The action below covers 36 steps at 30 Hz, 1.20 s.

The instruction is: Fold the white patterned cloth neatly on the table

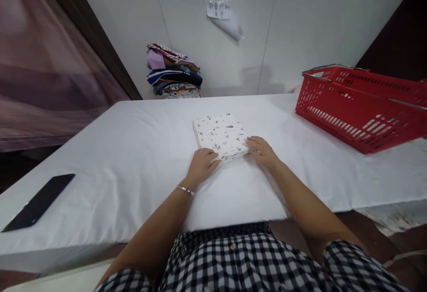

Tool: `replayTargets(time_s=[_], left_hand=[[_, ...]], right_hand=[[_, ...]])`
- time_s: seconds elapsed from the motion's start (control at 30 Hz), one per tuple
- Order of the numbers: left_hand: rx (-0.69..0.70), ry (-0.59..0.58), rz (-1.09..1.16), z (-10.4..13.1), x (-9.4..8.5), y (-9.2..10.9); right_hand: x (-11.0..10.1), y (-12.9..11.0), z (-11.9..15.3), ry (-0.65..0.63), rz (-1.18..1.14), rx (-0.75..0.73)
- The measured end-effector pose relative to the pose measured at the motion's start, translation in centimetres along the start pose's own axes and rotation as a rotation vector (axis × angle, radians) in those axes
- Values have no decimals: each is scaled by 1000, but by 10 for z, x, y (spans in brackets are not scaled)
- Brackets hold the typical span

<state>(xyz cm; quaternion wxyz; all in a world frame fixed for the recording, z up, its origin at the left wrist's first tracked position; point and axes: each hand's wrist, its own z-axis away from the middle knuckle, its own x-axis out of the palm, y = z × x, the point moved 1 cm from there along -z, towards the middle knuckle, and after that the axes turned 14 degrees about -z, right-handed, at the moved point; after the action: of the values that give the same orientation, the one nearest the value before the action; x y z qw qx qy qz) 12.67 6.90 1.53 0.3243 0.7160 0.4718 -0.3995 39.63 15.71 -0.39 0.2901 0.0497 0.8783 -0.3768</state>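
Observation:
A folded white cloth (220, 132) with a small grey and dark print lies flat on the white-covered table, its layers showing along the near edge. My left hand (202, 164) holds the near left corner, fingers on top and thumb at the edge. At the near right corner, my right hand (263, 152) grips the cloth the same way, with the fingertips on its upper face. A silver bracelet (185, 189) circles my left wrist.
A red plastic basket (347, 109) with metal handles stands at the right. Behind the table's far edge rises a stack of folded fabrics (175, 77). A black phone-like slab (40, 203) lies at the left. A paper sign (219, 10) hangs on the wall; a curtain (50, 69) drapes at left.

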Motion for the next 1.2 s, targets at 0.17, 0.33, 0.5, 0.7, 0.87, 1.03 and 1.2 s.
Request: replayTargets(time_s=[0.17, 0.33, 0.5, 0.7, 0.87, 1.03, 1.2], left_hand=[[-47, -8, 18, -2, 2, 3], [-47, -22, 0, -3, 1, 4], [-37, -21, -8, -3, 1, 4], [-86, 4, 40, -2, 1, 6], [-100, -14, 58, -2, 1, 6], [-86, -23, 44, -2, 1, 5], [-66, -10, 16, -2, 1, 5]], right_hand=[[15, -16, -9, -8, 52, -55], [19, -13, -11, -99, 79, -46], [21, -12, -10, -54, 48, -45], [24, -10, -9, 6, -44, -28], [22, -7, -8, -17, -86, -35], [21, -9, -8, -53, -71, -39], [21, -10, -7, -81, -59, -92]])
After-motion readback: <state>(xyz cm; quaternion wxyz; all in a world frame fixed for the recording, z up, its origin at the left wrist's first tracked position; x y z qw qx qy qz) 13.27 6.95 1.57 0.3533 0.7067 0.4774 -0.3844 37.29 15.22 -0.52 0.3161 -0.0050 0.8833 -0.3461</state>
